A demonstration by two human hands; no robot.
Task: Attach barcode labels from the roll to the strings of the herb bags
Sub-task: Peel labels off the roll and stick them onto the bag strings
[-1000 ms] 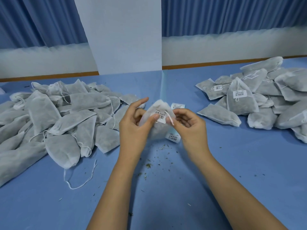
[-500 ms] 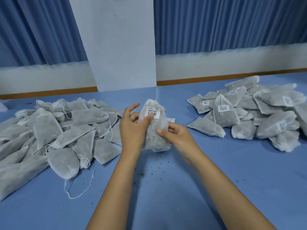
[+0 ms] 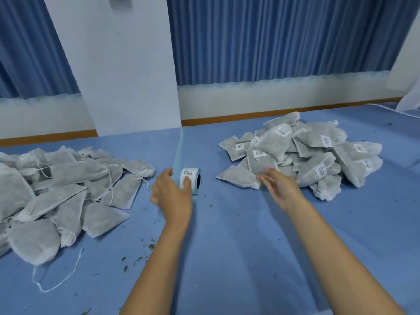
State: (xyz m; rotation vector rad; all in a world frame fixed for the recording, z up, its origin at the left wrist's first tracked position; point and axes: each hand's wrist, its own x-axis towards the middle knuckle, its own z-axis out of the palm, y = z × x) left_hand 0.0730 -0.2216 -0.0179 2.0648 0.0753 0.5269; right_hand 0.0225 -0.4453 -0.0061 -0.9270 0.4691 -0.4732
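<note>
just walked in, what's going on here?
A person is labelling at a blue table. The left hand grips the label roll in the middle; the open right hand is at a labelled herb bag on the edge of the finished pile on the right. An unlabelled pile waits on the left.

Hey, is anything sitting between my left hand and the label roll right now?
Nothing visible. The left hand grips the label roll directly, thumb on its outer label. The pile of unlabelled bags lies apart, to the left.
</note>
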